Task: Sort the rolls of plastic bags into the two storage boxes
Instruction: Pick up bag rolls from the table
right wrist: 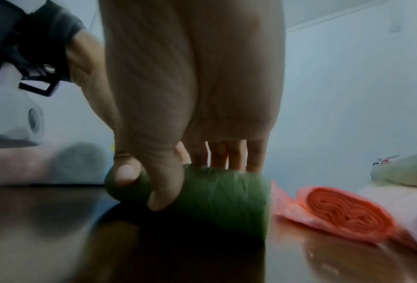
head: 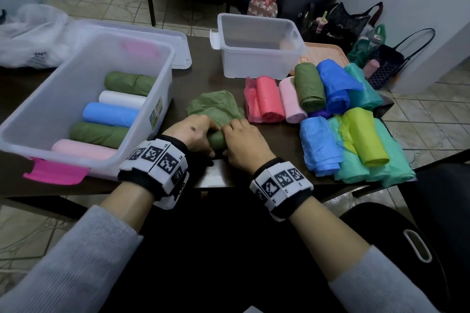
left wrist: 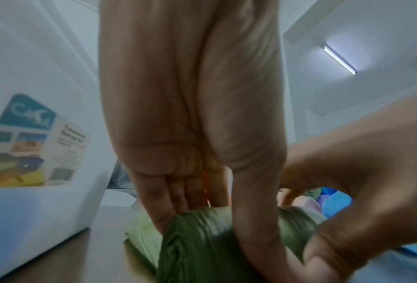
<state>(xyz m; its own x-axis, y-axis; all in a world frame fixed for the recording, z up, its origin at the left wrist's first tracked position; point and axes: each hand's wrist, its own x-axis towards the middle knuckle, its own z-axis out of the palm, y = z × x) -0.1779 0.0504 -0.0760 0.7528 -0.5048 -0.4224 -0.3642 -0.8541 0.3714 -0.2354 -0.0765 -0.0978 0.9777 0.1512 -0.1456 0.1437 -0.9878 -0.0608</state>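
A dark green roll (head: 217, 139) lies on the dark table near its front edge, its loose crumpled tail (head: 215, 108) spread out behind it. My left hand (head: 201, 136) grips the roll's left part and my right hand (head: 237, 138) grips its right part. In the left wrist view the left hand (left wrist: 202, 193) has its fingers behind the green roll (left wrist: 202, 249) and its thumb across the front. In the right wrist view the right hand (right wrist: 176, 159) holds the green roll (right wrist: 224, 199) the same way. The big clear box (head: 162, 63) at the left holds several rolls. The small clear box (head: 256, 63) behind looks empty.
Loose rolls lie to the right: a red roll (head: 269, 100), a pink one (head: 292, 100), a green one (head: 309, 87), and blue, teal and yellow ones (head: 366, 140) piled at the table's right edge. A lid (head: 178, 43) lies behind the big box. Bags stand on the floor beyond.
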